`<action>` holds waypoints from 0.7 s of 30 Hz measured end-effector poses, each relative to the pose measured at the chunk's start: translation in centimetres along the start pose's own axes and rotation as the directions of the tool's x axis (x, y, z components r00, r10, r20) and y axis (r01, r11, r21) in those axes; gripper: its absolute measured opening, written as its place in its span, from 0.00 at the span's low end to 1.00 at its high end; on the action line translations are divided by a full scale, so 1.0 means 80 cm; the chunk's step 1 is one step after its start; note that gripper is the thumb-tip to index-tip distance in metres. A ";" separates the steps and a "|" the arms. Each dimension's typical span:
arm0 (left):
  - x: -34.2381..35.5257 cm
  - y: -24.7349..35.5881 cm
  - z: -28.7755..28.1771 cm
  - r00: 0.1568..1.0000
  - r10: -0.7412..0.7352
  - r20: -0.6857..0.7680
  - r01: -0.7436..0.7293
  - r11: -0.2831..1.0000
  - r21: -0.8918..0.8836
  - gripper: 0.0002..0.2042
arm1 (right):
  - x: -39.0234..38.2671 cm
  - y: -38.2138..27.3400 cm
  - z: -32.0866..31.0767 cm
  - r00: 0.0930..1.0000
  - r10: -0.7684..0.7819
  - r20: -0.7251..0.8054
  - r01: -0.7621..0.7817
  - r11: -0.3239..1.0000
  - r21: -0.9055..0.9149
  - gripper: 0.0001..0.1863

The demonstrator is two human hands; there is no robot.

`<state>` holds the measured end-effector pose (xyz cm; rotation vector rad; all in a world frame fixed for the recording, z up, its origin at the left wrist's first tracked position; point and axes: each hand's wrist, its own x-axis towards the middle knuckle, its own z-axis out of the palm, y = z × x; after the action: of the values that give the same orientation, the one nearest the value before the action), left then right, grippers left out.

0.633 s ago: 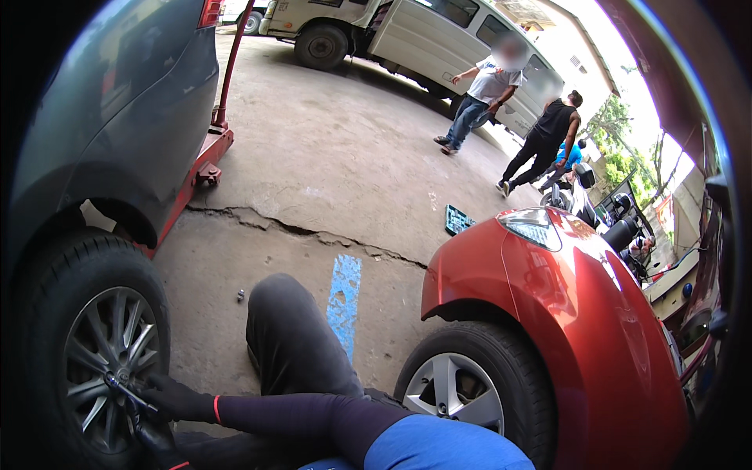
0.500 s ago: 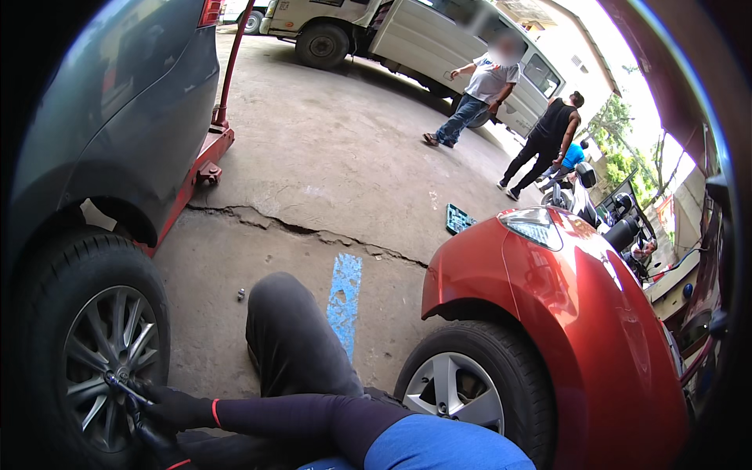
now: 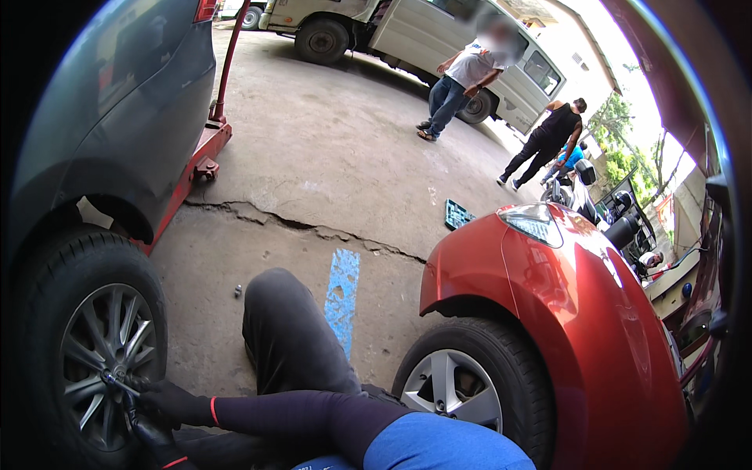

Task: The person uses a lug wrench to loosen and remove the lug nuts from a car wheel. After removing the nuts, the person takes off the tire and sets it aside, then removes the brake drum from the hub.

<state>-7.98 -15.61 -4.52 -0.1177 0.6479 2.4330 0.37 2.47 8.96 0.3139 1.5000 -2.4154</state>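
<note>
A chrome wrench (image 3: 119,382) is set at the hub of the grey car's alloy wheel (image 3: 84,329) at the lower left. My right hand (image 3: 164,403), in a black glove, grips the wrench from the right, its fingers close to the spokes. Just below it my left hand (image 3: 147,431), also gloved, is closed on the lower end of the tool, partly hidden. My bent knee (image 3: 282,321) rests beside the wheel. A small metal piece (image 3: 238,291) lies on the concrete near that knee.
A red floor jack (image 3: 207,153) stands by the grey car. A red car (image 3: 552,313) is close on my right, a green tool case (image 3: 458,213) beyond it. Two people (image 3: 470,74) (image 3: 548,133) walk before a white van (image 3: 399,43); another person (image 3: 572,157) is behind motorcycles (image 3: 583,192). A crack (image 3: 298,224) crosses the concrete.
The person in the white shirt has moved left and turned; the one in black has shifted slightly. The view has shifted a little. My hands remain on the wrench.
</note>
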 end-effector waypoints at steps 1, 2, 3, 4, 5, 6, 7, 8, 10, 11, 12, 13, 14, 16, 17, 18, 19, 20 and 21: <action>0.000 -0.002 0.000 0.998 -0.004 0.064 0.006 1.000 -0.029 0.20 | -0.003 0.000 0.002 0.985 -0.171 0.007 0.170 0.974 -0.152 0.19; 0.001 -0.003 -0.001 0.992 -0.006 0.128 0.013 0.998 -0.058 0.20 | -0.006 0.000 0.003 0.933 -0.358 -0.036 0.329 0.891 -0.313 0.19; 0.001 -0.004 -0.003 0.982 -0.003 0.190 0.021 0.996 -0.089 0.20 | -0.008 0.001 0.003 0.852 -0.523 0.017 0.477 0.764 -0.434 0.19; 0.002 -0.004 -0.006 0.968 0.003 0.250 0.028 0.992 -0.120 0.20 | -0.010 0.003 0.002 0.752 -0.658 0.034 0.526 0.569 -0.632 0.20; 0.003 -0.003 -0.009 0.950 0.010 0.311 0.038 0.988 -0.149 0.19 | -0.010 0.004 0.000 0.646 -0.751 0.139 0.561 0.343 -0.753 0.21; 0.004 -0.002 -0.012 0.928 0.017 0.372 0.052 0.983 -0.176 0.19 | -0.011 0.006 -0.001 0.574 -0.780 0.250 0.525 0.116 -0.843 0.22; 0.004 0.000 -0.015 0.937 0.014 0.349 0.039 0.989 -0.143 0.20 | -0.011 0.008 -0.002 0.586 -0.781 0.214 0.589 0.230 -0.775 0.23; 0.003 0.002 -0.017 0.945 0.012 0.326 0.026 0.994 -0.110 0.20 | -0.010 0.009 -0.003 0.640 -0.749 0.170 0.610 0.361 -0.706 0.23; 0.002 0.005 -0.020 0.986 0.065 0.156 -0.065 0.998 -0.009 0.21 | -0.009 0.010 -0.003 0.803 -0.596 0.024 0.497 0.646 -0.579 0.24; 0.002 0.005 -0.020 0.991 0.130 0.009 -0.131 0.989 0.069 0.21 | -0.009 0.010 -0.002 0.888 -0.454 -0.076 0.355 0.781 -0.514 0.24; 0.001 0.004 -0.019 0.969 0.187 -0.161 -0.164 0.975 0.147 0.21 | -0.008 0.009 -0.001 0.942 -0.293 -0.162 0.204 0.886 -0.415 0.25; 0.002 0.003 -0.018 0.993 0.090 -0.081 -0.111 0.944 -0.312 0.20 | -0.010 0.009 0.001 0.931 -0.348 -0.112 0.267 0.856 -0.443 0.24; 0.002 0.002 -0.016 1.000 0.010 0.020 0.007 0.707 -0.707 0.20 | -0.010 0.009 0.002 0.912 -0.406 -0.064 0.335 0.825 -0.456 0.24; 0.004 -0.002 -0.012 0.989 0.003 0.149 0.139 0.339 -0.931 0.21 | -0.013 0.010 0.003 0.902 -0.431 0.022 0.384 0.778 -0.498 0.24; 0.005 -0.004 -0.009 0.988 0.026 0.154 0.134 0.363 -0.922 0.22 | -0.013 0.010 0.002 0.857 -0.515 0.002 0.418 0.694 -0.586 0.24; 0.007 -0.004 -0.007 0.986 0.048 0.161 0.130 0.385 -0.914 0.23 | -0.013 0.011 0.001 0.813 -0.582 0.038 0.464 0.605 -0.647 0.25; 0.005 -0.003 -0.004 0.996 0.086 0.001 -0.067 0.776 -0.627 0.24 | -0.012 0.012 0.000 0.760 -0.647 0.063 0.499 0.519 -0.694 0.26; 0.004 -0.003 -0.002 0.976 0.143 -0.163 -0.144 0.990 0.003 0.25 | -0.010 0.013 -0.002 0.710 -0.695 0.118 0.536 0.424 -0.730 0.27; 0.004 0.001 0.001 0.995 0.086 -0.045 -0.087 0.996 -0.010 0.24 | -0.008 0.015 -0.003 0.651 -0.743 0.156 0.562 0.333 -0.757 0.27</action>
<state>-8.24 -15.47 -4.51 -0.1521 0.6712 2.5240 1.40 2.25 8.04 -0.3273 3.0699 -1.8850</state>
